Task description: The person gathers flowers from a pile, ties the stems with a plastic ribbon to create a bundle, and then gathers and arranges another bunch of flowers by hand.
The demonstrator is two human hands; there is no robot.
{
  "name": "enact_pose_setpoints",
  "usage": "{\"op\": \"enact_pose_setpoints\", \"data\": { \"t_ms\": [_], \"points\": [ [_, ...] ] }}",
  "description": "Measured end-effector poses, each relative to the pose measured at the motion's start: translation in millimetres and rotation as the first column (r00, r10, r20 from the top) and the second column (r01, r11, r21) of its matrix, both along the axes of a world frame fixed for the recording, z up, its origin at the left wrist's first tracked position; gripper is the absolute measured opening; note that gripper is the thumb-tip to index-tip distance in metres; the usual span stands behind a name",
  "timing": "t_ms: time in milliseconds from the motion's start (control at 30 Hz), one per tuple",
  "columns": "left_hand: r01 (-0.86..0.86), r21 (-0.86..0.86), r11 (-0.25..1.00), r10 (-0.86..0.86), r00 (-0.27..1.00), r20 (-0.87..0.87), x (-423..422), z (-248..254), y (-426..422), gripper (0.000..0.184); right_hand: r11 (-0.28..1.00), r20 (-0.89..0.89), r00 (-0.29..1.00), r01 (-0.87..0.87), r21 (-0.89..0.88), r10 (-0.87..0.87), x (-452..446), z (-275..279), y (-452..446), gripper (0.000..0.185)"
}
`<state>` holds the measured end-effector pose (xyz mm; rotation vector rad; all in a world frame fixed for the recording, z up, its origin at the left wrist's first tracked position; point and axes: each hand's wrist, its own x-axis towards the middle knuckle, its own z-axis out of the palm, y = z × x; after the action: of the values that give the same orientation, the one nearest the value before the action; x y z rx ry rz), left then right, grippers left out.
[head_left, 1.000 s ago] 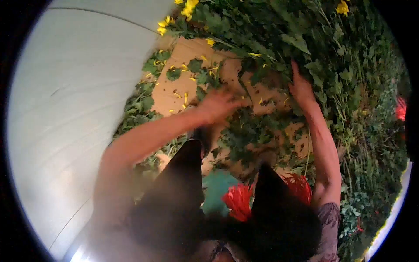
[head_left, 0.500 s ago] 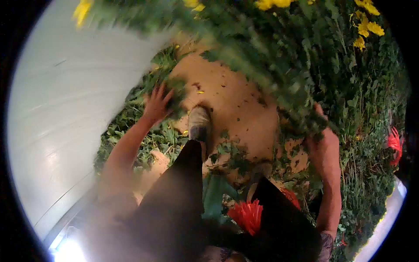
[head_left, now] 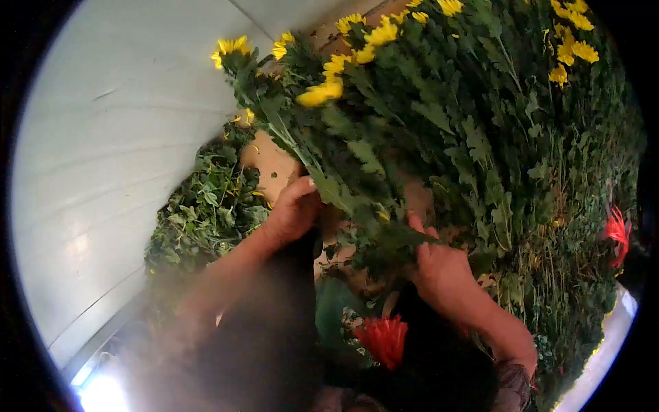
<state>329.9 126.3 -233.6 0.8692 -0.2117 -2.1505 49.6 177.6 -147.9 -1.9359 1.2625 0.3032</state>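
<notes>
Leafy flower stems (head_left: 364, 144) with yellow heads (head_left: 321, 93) lie across the middle, between my two hands. My left hand (head_left: 295, 209) is closed on the stems at their left side, thumb on top. Against their lower right part is my right hand (head_left: 439, 264), one finger pointing up and the others curled; leaves hide part of what it holds. More long green stems (head_left: 508, 151) fill the right side.
A pale sheet (head_left: 130, 158) covers the left. Loose leaves (head_left: 206, 206) are heaped beside it on brown cardboard (head_left: 271, 165). Red strands (head_left: 384, 340) lie between my legs, with more red strands (head_left: 618, 233) at the far right. A bright light (head_left: 103, 395) shines at the lower left.
My left hand has moved from the leaf heap to the stems, and my right hand has moved left and down. Flower stems now cover the cardboard that was bare in the middle.
</notes>
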Motion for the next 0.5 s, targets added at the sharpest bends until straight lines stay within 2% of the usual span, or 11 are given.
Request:
{"op": "enact_pose_setpoints", "data": {
  "t_ms": [33,67,133,167,233,267,333,400,433,467,500],
  "points": [
    [-0.075,-0.081,0.994,0.088,0.981,0.172,-16,11,-8,0.042,0.989,0.152,0.987,-0.036,-0.143,0.057,-1,-9,3,0.078],
    [-0.074,-0.082,0.994,0.088,0.981,0.172,-12,-3,-9,0.042,0.989,0.152,0.987,-0.035,-0.144,0.057,-1,-20,-3,0.078],
    [-0.214,0.115,0.97,0.16,0.918,0.362,3,-53,-5,0.038,0.968,0.237,0.956,0.119,0.221,-0.171,-5,-54,-14,0.074],
    [-0.213,0.115,0.97,0.159,0.918,0.363,11,-69,-6,0.038,0.926,0.242,0.936,0.164,0.339,-0.254,-9,-74,-14,0.073],
    [-0.067,0.328,0.942,-0.005,0.977,0.215,24,-89,-7,0.034,0.78,0.128,0.818,0.471,0.412,-0.561,-38,-139,5,0.062],
    [-0.066,0.333,0.941,-0.006,0.978,0.211,17,-92,-9,0.034,0.671,0.062,0.721,0.604,0.43,-0.69,-56,-163,12,0.062],
    [-0.145,0.33,0.933,0.091,0.981,0.174,-8,-95,-18,0.03,0.758,-0.274,0.768,0.631,0.164,-0.579,-95,-190,14,0.062],
    [-0.147,0.204,0.968,0.095,0.965,0.245,-24,-111,-29,0.031,0.736,-0.32,0.715,0.673,0.074,-0.622,-134,-191,-7,0.056],
    [-0.13,0.145,0.981,0.085,0.956,0.279,-30,-117,-36,0.032,0.716,-0.085,0.711,0.69,-0.107,-0.698,-182,-220,-1,0.053],
    [-0.112,0.088,0.99,0.079,0.946,0.315,-36,-123,-43,0.032,0.7,-0.138,0.686,0.699,-0.146,-0.714,-197,-200,-28,0.052],
    [-0.124,0.237,0.964,0.043,0.946,0.321,-43,-129,-62,0.033,0.643,-0.063,0.652,0.72,-0.261,-0.756,-218,-200,-44,0.051]
  ]
}}
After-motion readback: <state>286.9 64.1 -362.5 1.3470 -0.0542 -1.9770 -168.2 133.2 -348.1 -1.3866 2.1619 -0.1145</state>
